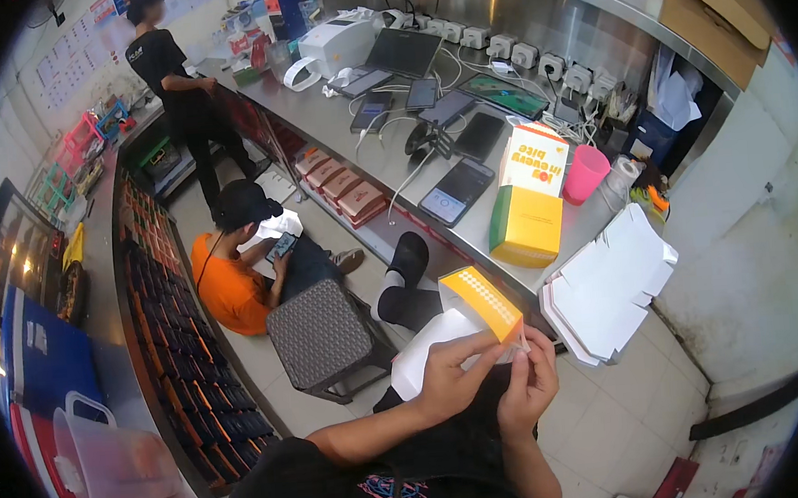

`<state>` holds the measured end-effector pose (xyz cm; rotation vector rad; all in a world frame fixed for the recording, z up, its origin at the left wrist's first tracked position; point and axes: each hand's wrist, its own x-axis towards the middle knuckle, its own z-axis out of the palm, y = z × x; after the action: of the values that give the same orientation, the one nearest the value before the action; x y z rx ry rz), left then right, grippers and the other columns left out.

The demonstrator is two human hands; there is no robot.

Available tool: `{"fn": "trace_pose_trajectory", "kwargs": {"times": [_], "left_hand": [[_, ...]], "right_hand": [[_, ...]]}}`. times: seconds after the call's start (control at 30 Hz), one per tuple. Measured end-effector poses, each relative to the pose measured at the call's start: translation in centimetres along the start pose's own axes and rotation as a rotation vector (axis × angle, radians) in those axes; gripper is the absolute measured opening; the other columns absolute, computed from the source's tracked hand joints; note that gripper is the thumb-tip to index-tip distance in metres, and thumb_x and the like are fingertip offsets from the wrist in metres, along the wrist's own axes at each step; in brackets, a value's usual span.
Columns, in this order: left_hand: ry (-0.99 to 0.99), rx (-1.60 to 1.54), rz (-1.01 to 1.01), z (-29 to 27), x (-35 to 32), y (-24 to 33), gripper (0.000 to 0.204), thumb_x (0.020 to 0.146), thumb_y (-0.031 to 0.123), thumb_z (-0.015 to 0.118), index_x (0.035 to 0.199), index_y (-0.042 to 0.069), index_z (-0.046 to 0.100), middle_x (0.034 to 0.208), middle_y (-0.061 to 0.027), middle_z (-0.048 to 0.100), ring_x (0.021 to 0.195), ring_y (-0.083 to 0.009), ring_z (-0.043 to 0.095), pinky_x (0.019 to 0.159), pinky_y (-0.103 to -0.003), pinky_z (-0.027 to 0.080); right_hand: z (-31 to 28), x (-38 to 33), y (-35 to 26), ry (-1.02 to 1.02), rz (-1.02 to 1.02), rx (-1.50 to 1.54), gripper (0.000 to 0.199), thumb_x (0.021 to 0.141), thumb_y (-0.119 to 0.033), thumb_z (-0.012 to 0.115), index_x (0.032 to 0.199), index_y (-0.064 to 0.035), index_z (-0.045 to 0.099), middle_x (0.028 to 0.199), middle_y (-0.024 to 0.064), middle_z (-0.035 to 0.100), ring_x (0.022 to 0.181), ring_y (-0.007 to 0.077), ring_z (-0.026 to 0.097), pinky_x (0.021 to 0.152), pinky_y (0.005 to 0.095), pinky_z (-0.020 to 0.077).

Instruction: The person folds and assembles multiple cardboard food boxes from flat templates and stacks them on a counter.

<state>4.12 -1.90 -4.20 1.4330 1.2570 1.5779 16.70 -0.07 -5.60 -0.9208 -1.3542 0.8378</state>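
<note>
Over my lap I hold a partly folded cardboard food box [480,305], with yellow printed panels and a white inside. The fingers of my left hand [458,370] pinch its near edge. My right hand [529,383] grips the corner flap beside it, thumb and fingers pressed together. Ahead on the steel counter stands a yellow, green and white box [529,226], its shape made up. To the right, a stack of flat white cardboard blanks [605,281] overhangs the counter's edge.
The counter holds several phones [457,191], a pink cup [586,174], a white printer [338,45] and a row of plugged chargers [524,55]. A person in orange [232,279] sits low beside a dark stool [320,333]. Another person [170,80] stands farther back.
</note>
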Motion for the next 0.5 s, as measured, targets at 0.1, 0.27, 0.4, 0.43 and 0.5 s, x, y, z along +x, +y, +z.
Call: {"fn": "trace_pose_trajectory", "kwargs": {"times": [0.1, 0.27, 0.4, 0.43, 0.5], "left_hand": [[0.021, -0.006, 0.035, 0.0, 0.0, -0.4, 0.021, 0.093, 0.004, 0.068, 0.113, -0.005, 0.072, 0.110, -0.0180, 0.075, 0.100, -0.0213, 0.074, 0.086, -0.030, 0.056], [-0.083, 0.135, 0.170, -1.3, 0.7, -0.7, 0.013, 0.086, -0.001, 0.072, 0.099, -0.004, 0.073, 0.098, -0.0153, 0.075, 0.088, -0.0245, 0.074, 0.077, -0.032, 0.056], [0.003, 0.067, 0.186, -1.0, 1.1, -0.6, 0.010, 0.085, -0.002, 0.073, 0.095, -0.004, 0.072, 0.095, -0.0154, 0.073, 0.084, -0.0250, 0.072, 0.076, -0.032, 0.055], [0.003, 0.066, 0.187, -0.9, 1.1, -0.5, 0.010, 0.085, -0.002, 0.073, 0.095, -0.004, 0.072, 0.095, -0.0154, 0.073, 0.084, -0.0250, 0.072, 0.076, -0.032, 0.055], [0.034, 0.022, 0.123, -0.7, 1.3, -0.3, 0.009, 0.086, -0.002, 0.072, 0.095, -0.004, 0.072, 0.093, -0.0151, 0.073, 0.090, -0.0250, 0.072, 0.077, -0.031, 0.054]], "right_hand": [[-0.1, 0.0, 0.1, -0.003, -0.066, -0.073, 0.016, 0.097, 0.002, 0.057, 0.107, 0.0087, 0.067, 0.116, 0.0151, 0.059, 0.106, 0.0207, 0.058, 0.093, 0.0276, 0.0449], [-1.0, 0.0, 0.3, -0.054, -0.015, -0.108, 0.011, 0.096, 0.002, 0.061, 0.104, 0.0079, 0.067, 0.101, 0.0099, 0.057, 0.095, 0.0152, 0.056, 0.083, 0.0235, 0.0438], [-0.9, 0.2, 0.5, -0.101, 0.069, -0.019, 0.008, 0.094, 0.003, 0.064, 0.099, 0.0086, 0.066, 0.099, 0.0089, 0.060, 0.087, 0.0124, 0.056, 0.076, 0.0221, 0.0450], [-0.8, 0.1, 0.7, -0.061, 0.100, 0.036, 0.008, 0.094, 0.003, 0.065, 0.099, 0.0088, 0.066, 0.099, 0.0086, 0.061, 0.085, 0.0116, 0.056, 0.074, 0.0217, 0.0452], [-0.8, -0.7, 1.5, -0.045, 0.041, 0.017, 0.008, 0.093, 0.004, 0.064, 0.100, 0.0091, 0.066, 0.101, 0.0098, 0.061, 0.085, 0.0123, 0.057, 0.075, 0.0223, 0.0458]]}}
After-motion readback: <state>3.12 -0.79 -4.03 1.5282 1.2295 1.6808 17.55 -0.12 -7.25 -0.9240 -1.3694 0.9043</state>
